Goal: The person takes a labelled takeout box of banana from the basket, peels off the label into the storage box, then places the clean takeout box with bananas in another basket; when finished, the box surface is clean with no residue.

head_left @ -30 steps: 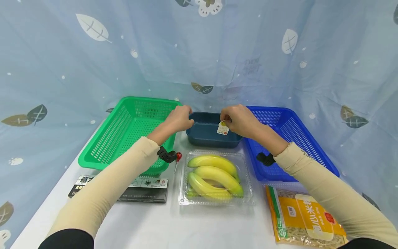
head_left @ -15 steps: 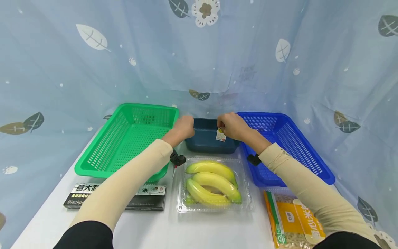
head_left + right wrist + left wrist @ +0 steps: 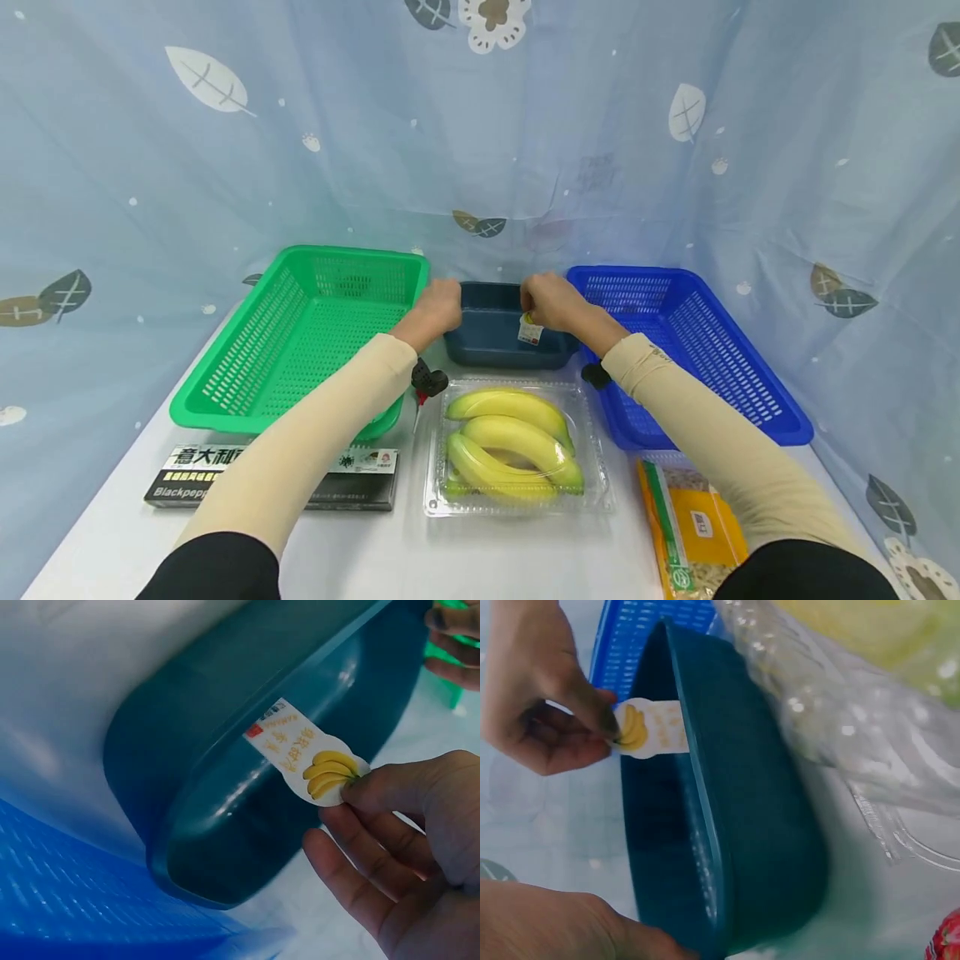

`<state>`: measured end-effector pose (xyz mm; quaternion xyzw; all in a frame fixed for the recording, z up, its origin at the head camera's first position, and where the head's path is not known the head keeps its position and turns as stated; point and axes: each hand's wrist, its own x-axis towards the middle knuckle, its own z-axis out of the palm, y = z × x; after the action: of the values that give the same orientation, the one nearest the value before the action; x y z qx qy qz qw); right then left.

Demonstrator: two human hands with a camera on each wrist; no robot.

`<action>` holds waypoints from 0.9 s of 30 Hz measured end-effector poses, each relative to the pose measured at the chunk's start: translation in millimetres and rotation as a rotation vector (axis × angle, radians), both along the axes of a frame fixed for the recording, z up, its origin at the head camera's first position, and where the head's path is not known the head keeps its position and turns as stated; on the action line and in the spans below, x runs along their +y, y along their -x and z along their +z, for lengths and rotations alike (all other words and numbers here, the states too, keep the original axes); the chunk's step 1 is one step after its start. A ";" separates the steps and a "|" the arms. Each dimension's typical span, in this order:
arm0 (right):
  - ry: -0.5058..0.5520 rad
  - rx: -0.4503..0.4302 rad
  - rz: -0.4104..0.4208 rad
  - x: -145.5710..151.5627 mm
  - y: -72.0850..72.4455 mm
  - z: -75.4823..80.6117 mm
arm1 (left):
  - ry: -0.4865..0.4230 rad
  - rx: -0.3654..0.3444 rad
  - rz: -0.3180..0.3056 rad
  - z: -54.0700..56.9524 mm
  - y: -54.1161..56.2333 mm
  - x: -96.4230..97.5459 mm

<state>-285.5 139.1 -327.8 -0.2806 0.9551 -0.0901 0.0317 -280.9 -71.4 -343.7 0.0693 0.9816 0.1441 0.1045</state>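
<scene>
A dark teal plastic tub stands at the back between two baskets. My left hand grips the tub's left end; its fingers show at the outer side in the right wrist view, and part of the grip is hidden. Over the tub's right side my right hand pinches a white card between thumb and index finger. The card has a printed bunch of bananas and small lettering. It hangs slanted over the tub's opening, its rounded end at my fingertips.
A green basket stands left, a blue basket right. In front are bananas in a clear plastic box, a black package, an orange food bag and a thin item with a red end.
The head view has tilted and shifted slightly. My left hand has closed in on the tub's left end, its thumb now out of sight there. My right hand still holds the card.
</scene>
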 end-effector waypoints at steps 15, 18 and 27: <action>-0.110 -0.030 -0.073 -0.4 32.1 -26.4 | 0.004 -0.043 0.013 1.1 2.2 2.5; -0.132 -0.003 -0.074 -1.2 36.4 -28.2 | 0.001 -0.046 0.020 3.1 2.5 3.8; -0.159 -0.020 -0.102 0.0 46.4 -31.9 | 0.015 -0.062 0.018 0.4 4.3 4.8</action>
<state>-331.9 139.1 -359.7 -0.2275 0.9718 -0.0182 0.0589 -285.3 -66.6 -343.2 0.0552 0.9795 0.1397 0.1340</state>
